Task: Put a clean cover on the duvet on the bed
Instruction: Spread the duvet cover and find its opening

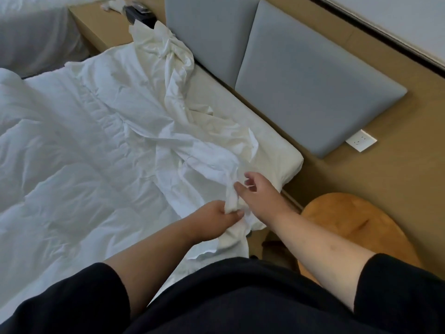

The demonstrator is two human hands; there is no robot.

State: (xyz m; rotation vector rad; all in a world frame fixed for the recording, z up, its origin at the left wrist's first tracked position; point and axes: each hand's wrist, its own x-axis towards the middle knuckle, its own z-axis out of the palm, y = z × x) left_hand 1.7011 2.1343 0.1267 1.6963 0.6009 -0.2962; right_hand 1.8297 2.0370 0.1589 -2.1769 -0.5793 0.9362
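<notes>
A white quilted duvet (pixel 72 165) lies spread over the bed. A crumpled white cover (pixel 173 97) runs along the head end from the far corner down to the near corner. My left hand (pixel 216 216) grips a bunched corner of the cover (pixel 232 201) at the near edge of the bed. My right hand (pixel 257 196) is just right of that bunch, fingers loosely spread and touching the fabric. The bare mattress corner (pixel 277 160) shows beyond my right hand.
Grey padded headboard panels (pixel 313 80) line the wall on the right, with a white wall socket (pixel 361 140) beside them. A round wooden stool (pixel 361 225) stands on the floor by the bed corner. A wooden nightstand (pixel 101 25) with clutter sits at the far end.
</notes>
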